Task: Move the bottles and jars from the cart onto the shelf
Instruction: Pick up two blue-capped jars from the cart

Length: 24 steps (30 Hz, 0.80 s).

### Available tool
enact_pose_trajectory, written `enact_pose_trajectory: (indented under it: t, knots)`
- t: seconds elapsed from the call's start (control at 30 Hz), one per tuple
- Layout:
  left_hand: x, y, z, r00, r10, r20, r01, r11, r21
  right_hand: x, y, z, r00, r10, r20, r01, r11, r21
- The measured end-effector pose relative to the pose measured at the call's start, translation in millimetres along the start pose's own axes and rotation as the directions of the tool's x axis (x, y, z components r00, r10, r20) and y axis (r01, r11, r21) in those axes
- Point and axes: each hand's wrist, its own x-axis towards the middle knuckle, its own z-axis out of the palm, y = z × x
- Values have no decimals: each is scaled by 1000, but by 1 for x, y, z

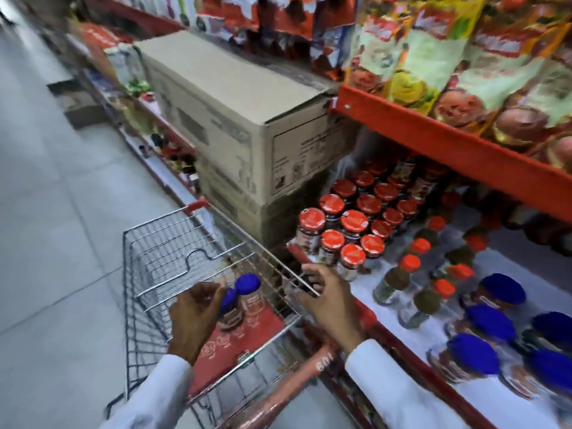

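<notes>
Two clear jars with blue lids stand on the red child seat of the wire cart. My left hand is curled around the nearer blue-lidded jar; the second jar stands just right of it, untouched. My right hand hovers at the cart's right rim, fingers apart, holding nothing. The white lower shelf to the right carries red-lidded jars, small orange-capped bottles and blue-lidded jars. The picture is motion-blurred.
Stacked cardboard boxes sit beyond the cart against the shelving. An orange upper shelf with snack bags overhangs the jars. The grey tiled aisle floor runs along the left. The cart's red handle lies between my forearms.
</notes>
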Motion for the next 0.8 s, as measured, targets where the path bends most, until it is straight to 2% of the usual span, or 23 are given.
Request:
enact_pose_trajectory:
  t: [0.07, 0.17, 0.23, 0.3, 0.4, 0.57, 0.8]
  knots:
    - [10, -35, -3, 990, -138, 9, 138, 990, -30, 23, 9, 35, 989, 55, 134, -54, 998, -12]
    - [37, -102, 9, 928, -368, 56, 372, 923, -99, 57, 20, 82, 940, 169, 297, -137, 983, -126]
    - [40, -99, 15, 897, -428, 114, 439, 891, -111, 75, 25, 109, 895, 237, 379, -190, 969, -158]
    - [32, -74, 19, 890, -438, 124, 451, 885, -112, 90, 45, 135, 874, 286, 393, -220, 954, -206]
    - [38, -81, 33, 901, -421, 107, 429, 902, -59, 96, 61, 161, 873, 319, 368, -239, 939, -247]
    - [42, -95, 44, 924, -382, 10, 382, 923, -34, 91, 39, 161, 869, 356, 344, -280, 927, -250]
    - [38, -109, 45, 958, -287, 13, 287, 958, -27, 97, 48, 158, 872, 376, 313, -280, 908, -311]
